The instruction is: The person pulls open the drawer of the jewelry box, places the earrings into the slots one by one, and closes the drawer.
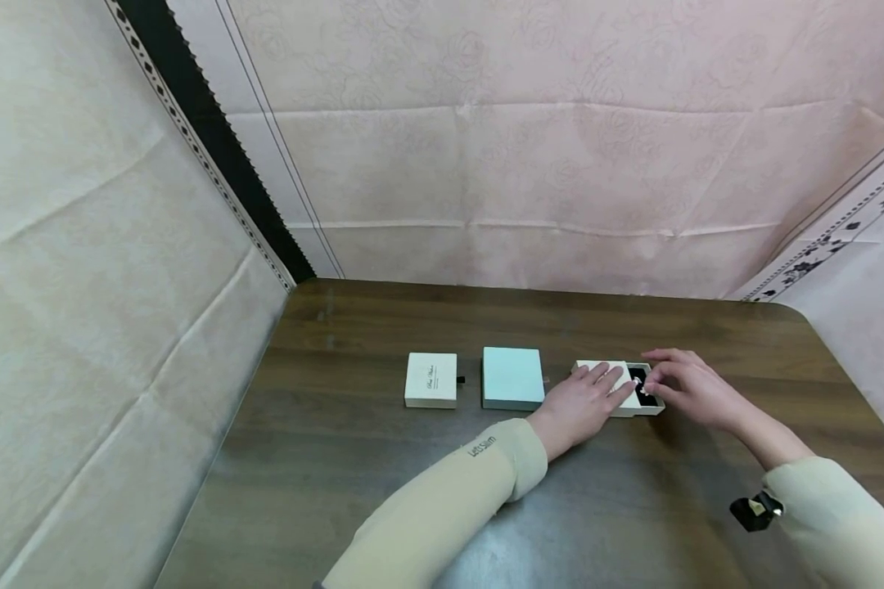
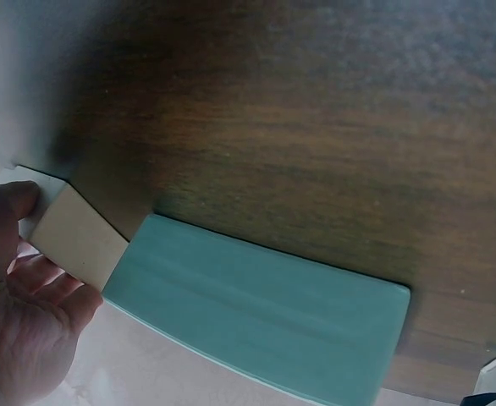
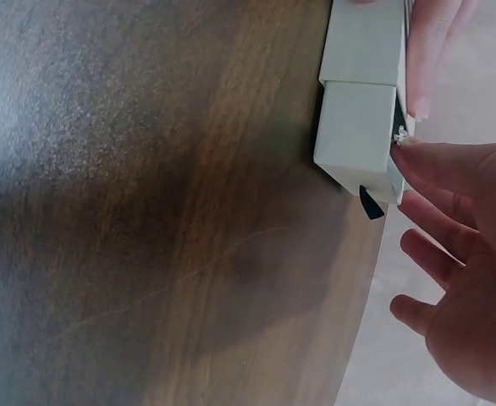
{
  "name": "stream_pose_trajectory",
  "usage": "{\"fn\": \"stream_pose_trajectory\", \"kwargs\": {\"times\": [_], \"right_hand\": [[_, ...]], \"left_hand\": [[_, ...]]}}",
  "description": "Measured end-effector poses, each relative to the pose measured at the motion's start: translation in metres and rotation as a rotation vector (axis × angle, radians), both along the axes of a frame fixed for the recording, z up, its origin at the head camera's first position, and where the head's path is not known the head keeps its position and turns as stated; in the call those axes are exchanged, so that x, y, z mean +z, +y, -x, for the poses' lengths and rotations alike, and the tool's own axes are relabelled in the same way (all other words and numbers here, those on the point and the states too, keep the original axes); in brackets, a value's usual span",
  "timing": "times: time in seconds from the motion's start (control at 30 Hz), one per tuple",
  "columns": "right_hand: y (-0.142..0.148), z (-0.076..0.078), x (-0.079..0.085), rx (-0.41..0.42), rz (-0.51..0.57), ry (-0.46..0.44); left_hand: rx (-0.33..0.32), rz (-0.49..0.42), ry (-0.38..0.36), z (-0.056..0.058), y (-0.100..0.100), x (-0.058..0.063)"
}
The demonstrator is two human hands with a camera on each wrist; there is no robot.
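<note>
A white drawer-style box [image 3: 362,51] lies on the table, its inner tray [image 3: 358,127] slid partly out to the right. Black lining [image 1: 644,399] shows inside the tray, and a black ribbon tab [image 3: 371,203] hangs from its end. My left hand [image 1: 576,409] holds the outer sleeve, fingers across the top and thumb against the near side. Over the tray's opening, my right hand [image 1: 696,397] pinches a small, silvery, sparkling piece of jewelry [image 3: 401,134] between thumb and forefinger. Its other fingers are spread apart.
Left of the white box sit a mint-green box [image 1: 511,376] and, farther left, a smaller white box [image 1: 430,378] with dark print and a black tab. All are on a brown wooden table [image 1: 354,458]. Pale cloth [image 1: 523,188] hangs behind the far edge.
</note>
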State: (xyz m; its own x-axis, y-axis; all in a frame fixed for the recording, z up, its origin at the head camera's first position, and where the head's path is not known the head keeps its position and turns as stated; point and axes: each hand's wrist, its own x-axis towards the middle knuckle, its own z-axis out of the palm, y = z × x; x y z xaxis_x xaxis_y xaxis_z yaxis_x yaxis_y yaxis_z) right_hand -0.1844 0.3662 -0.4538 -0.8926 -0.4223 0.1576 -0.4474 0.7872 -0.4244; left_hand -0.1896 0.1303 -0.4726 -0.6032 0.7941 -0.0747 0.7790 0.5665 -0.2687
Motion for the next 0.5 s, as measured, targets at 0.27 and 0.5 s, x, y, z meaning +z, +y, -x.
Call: {"fn": "stream_pose_trajectory", "kwargs": {"times": [0.27, 0.5], "right_hand": [[-0.0017, 0.0018, -0.0069, 0.038, -0.027, 0.085], [-0.0009, 0.0041, -0.0070, 0.069, -0.033, 0.087]], "left_hand": [[-0.001, 0.009, 0.017, 0.0004, 0.0005, -0.0006], [-0.001, 0.006, 0.016, 0.0008, 0.0005, -0.0005]]}}
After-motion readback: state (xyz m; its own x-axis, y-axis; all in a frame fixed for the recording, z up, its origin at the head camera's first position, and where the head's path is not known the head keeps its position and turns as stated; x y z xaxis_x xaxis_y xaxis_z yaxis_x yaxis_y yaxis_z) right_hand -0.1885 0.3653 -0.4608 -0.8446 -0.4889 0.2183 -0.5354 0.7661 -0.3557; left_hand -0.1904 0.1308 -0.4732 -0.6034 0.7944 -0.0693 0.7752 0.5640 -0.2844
